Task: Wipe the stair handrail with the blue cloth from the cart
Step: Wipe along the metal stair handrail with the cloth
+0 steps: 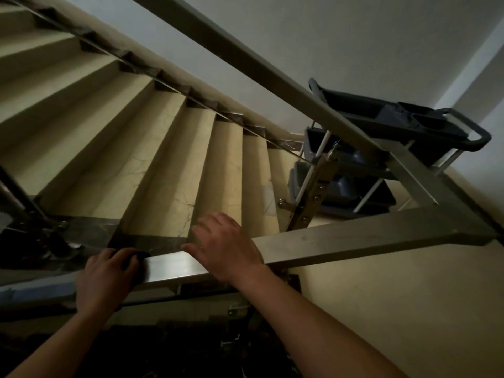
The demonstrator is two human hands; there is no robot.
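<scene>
A flat metal handrail (341, 241) runs across the view from lower left to right, then bends up along the stairs. My left hand (105, 276) grips a dark cloth (137, 261) and presses it onto the rail's top at the left. The cloth looks nearly black in the dim light and is mostly hidden under my fingers. My right hand (223, 246) rests on the rail just to the right of it, fingers spread and hanging over the far edge. The cleaning cart (425, 124) stands on the landing below, behind the sloping rail.
Beige stairs (163, 159) descend beyond the rail toward the landing. A bolted metal post (311, 197) rises to the rail right of my right hand. White walls close in the top and right. Dark stone flooring lies below the rail near me.
</scene>
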